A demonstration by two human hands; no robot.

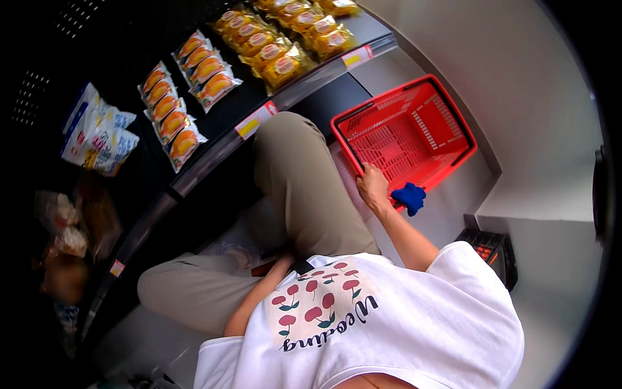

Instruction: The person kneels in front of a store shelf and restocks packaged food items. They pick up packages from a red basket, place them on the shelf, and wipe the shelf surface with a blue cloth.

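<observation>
My right hand (pixel 373 185) is closed around the near-left corner of a red plastic shopping basket (pixel 440 165), where a black folding handle lies along the rim. Nothing shows inside the basket. Beside that hand a dark blue cloth (pixel 409 198) hangs over the basket's near edge. My left forearm (pixel 260 304) reaches down into my lap. Its hand is mostly hidden between my bent leg and my white T-shirt (pixel 388 316), so what it holds cannot be seen.
A black store shelf (pixel 223 116) holds rows of orange-and-white snack packets (pixel 170 116), yellow wrapped packets (pixel 262 46) and a white-and-blue bag (pixel 99 133). Price tags (pixel 256 119) line its edge. A black crate (pixel 491 253) stands by the wall (pixel 534 160) at right.
</observation>
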